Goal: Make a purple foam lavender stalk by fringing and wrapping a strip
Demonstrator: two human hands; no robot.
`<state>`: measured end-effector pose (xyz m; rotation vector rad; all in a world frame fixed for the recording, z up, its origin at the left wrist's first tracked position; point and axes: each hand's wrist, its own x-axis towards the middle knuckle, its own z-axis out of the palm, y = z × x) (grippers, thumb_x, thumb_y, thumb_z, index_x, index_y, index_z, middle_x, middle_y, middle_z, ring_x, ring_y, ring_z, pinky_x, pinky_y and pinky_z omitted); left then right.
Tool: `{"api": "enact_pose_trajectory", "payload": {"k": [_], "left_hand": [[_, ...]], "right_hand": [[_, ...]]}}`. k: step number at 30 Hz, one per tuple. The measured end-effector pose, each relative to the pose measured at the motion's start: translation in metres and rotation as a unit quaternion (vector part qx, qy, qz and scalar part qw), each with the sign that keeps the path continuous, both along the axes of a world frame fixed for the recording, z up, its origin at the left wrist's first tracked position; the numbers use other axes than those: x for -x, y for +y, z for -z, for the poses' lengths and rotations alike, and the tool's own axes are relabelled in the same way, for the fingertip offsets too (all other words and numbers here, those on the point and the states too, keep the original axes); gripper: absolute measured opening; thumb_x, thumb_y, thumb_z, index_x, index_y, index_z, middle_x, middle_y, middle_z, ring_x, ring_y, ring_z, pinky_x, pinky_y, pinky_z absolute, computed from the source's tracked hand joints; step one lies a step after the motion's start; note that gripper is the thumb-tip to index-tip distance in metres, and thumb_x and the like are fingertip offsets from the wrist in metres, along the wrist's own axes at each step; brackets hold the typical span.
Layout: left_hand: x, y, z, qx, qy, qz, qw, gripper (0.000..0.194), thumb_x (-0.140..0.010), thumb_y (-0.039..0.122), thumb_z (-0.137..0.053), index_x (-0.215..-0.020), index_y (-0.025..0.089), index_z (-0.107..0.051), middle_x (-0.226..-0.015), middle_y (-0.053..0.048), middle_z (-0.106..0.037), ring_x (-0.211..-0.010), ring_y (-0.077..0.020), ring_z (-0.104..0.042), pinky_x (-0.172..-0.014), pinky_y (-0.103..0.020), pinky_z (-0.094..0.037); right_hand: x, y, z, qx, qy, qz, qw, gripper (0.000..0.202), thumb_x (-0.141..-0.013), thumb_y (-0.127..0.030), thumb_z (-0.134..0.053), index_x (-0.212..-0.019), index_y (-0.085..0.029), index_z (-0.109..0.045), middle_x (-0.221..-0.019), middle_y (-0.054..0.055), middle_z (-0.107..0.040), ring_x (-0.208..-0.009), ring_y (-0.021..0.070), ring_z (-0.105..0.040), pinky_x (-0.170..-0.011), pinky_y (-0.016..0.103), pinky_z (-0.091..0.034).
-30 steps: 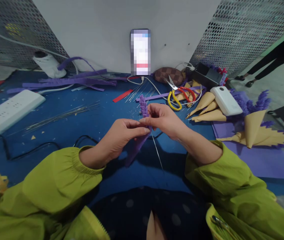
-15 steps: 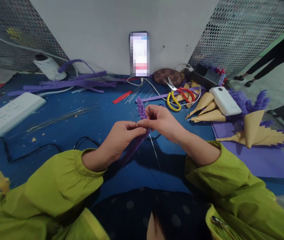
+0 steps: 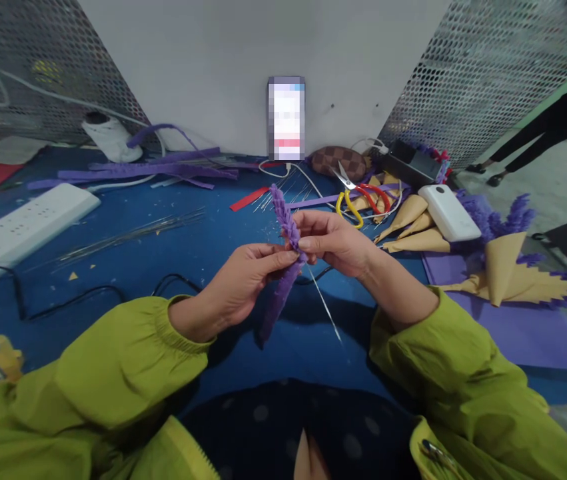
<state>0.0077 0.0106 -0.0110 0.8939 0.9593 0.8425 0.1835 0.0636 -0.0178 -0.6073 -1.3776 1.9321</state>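
Note:
Between my hands, above the blue table (image 3: 153,253), a purple strip (image 3: 283,293) is wound around a thin wire (image 3: 327,308). The wound upper part looks like a ruffled lavender flower spike (image 3: 282,207); the loose tail of the strip hangs down toward me. My left hand (image 3: 243,273) pinches the strip just below the wound part. My right hand (image 3: 338,243) grips the spike at its lower end, thumb and fingers closed around it. The bare wire slants down to the right from beneath my fingers.
Scissors (image 3: 347,180) with red and yellow handles lie ahead on the right, near brown paper cones (image 3: 408,213) and a white power bank (image 3: 449,212). A power strip (image 3: 28,223) and loose wires (image 3: 133,233) lie left. A phone (image 3: 286,117) leans upright at the back.
My hands have drawn slightly apart and the right hand's fingers have opened out a little. More of the spike and of the hanging strip shows. The whole view has shifted slightly.

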Motion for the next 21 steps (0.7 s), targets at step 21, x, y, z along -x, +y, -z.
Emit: {"api": "enact_pose_trajectory", "payload": {"k": [21], "left_hand": [[0.002, -0.001, -0.001, -0.031, 0.138, 0.016, 0.990, 0.016, -0.068, 0.032, -0.077, -0.060, 0.018, -0.074, -0.060, 0.000, -0.066, -0.058, -0.0114, -0.053, -0.057, -0.024, -0.039]], "right_hand": [[-0.003, -0.007, -0.011, -0.060, -0.127, -0.026, 0.990, 0.019, -0.073, -0.025, -0.074, -0.073, -0.015, -0.059, -0.060, -0.004, -0.054, -0.051, 0.0071, -0.046, -0.043, 0.018, -0.037]]}}
